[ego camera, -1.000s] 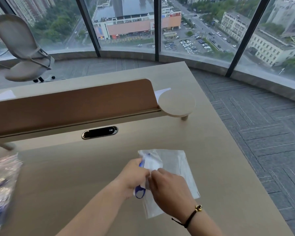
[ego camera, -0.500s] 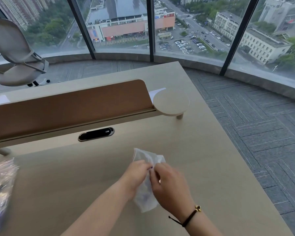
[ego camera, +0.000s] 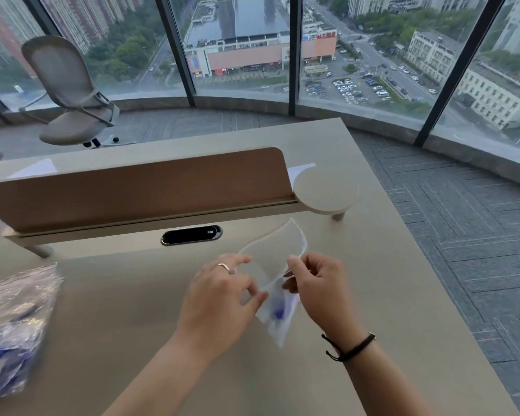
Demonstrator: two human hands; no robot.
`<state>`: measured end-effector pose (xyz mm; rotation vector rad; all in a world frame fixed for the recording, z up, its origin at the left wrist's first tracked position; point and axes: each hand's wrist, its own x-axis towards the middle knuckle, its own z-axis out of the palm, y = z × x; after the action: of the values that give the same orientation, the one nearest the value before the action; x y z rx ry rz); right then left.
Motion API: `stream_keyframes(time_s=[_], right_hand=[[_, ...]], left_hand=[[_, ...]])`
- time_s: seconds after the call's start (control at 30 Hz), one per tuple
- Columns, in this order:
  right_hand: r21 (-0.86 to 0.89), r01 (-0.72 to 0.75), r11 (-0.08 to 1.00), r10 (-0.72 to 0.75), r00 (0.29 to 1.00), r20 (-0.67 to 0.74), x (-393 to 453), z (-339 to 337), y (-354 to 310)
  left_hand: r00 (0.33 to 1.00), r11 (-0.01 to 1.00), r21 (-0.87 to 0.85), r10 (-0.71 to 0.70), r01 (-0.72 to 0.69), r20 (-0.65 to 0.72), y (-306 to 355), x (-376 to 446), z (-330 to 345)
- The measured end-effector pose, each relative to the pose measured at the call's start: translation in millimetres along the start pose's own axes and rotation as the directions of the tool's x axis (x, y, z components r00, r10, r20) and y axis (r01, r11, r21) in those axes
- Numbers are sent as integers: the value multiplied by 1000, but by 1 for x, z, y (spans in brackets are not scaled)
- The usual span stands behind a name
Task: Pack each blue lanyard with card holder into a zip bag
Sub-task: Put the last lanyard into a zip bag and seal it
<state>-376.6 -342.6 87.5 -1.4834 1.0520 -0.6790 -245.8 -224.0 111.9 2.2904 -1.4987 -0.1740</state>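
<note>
We note both hands pinching the zip bag (ego camera: 272, 265) above the counter (ego camera: 373, 295), left hand (ego camera: 219, 298) and right hand (ego camera: 315, 283) flanking it, long axis near-to-far, blue lanyard (ego camera: 278, 312) at its near end.

Open desk (ego camera: 382, 295) is seen right of the right hand (ego camera: 318, 283) and nearer than both hands. Beyond the hands, the way is blocked by the divider (ego camera: 138, 187) and round shelf (ego camera: 326, 190). Far left of the left hand (ego camera: 219, 298), the edge is taken up by a pile of bags (ego camera: 15, 322).
</note>
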Motion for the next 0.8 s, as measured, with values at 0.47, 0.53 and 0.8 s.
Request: stream_keyframes(time_s=[0.47,0.53,0.8], right_hand=[[-598,594,539,-237,788,569,28,14,-6],[-590,640,492,-198,742,640,30,30,-9],[-431,626,651,-334,745,578,-16,122,-43]], left_hand=[[1000,999,-52,1,-1,3,-80,-18,-53],[999,995,-95,21,-24,-30,-98,-27,-66],[970,917,-368,-212,154,-122,-211,-78,-123]])
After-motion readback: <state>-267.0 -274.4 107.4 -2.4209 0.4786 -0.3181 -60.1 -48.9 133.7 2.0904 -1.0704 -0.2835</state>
